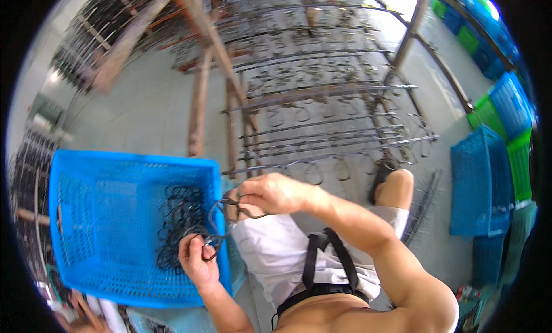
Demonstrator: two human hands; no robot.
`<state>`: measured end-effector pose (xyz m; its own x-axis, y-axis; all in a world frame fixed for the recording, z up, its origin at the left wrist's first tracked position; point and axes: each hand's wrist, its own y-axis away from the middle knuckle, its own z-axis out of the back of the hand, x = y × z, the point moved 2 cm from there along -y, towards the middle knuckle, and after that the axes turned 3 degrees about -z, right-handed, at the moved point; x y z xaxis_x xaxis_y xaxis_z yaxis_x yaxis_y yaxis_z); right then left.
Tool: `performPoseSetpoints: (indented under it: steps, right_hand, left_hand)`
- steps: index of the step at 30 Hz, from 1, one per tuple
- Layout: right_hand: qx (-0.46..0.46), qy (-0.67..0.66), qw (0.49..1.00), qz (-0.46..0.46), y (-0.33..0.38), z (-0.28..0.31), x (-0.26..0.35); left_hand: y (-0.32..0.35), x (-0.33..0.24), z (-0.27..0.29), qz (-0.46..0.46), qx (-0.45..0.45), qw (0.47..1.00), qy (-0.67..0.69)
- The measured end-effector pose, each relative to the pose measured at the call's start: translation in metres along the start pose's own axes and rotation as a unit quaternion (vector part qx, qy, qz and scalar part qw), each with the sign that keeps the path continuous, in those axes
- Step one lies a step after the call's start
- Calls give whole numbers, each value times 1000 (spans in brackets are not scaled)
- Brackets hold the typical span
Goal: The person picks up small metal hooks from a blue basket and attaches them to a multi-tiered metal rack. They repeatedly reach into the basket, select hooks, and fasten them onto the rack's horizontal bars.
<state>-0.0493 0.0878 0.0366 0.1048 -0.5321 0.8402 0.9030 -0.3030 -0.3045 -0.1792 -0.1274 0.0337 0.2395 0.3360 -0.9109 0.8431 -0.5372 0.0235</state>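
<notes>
My right hand [273,194] is closed, its fingers pinched on thin dark looped pieces [230,209] just past the right rim of a blue plastic basket [138,159]. Their exact kind is hard to make out. Over the basket's right side, my left hand [198,263] has its thumb and fingers closed on more of these dark loops. The loops run between both hands and look tangled together. Inside the basket, a pile of similar black looped pieces [183,209] lies along the right side, partly behind my left hand.
Ahead stands a rack with wooden posts [198,103] and several horizontal bars [322,123] hung with curved dark pieces. Blue crates [477,180] and green crates [520,166] stand at the right. A bundle of thin dark rods [422,209] lies on the floor beside my leg.
</notes>
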Motion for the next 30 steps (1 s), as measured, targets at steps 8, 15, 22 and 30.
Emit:
performPoseSetpoints:
  steps: [8,15,22,30]
  right_hand:
    - [-269,-464,749,-389,118,25,9]
    - [-690,-342,631,-97,194,85,-49]
    - [-747,-301,577,-135,178,95,-96]
    - [-704,-395,572,-145,175,105,-99]
  left_hand:
    - [38,34,-73,-413,110,758,-493]
    - [56,55,-79,-144,148,940,-272]
    - [60,63,-89,-150,210,906,-335]
    - [55,61,-98,-254,227,811,-476]
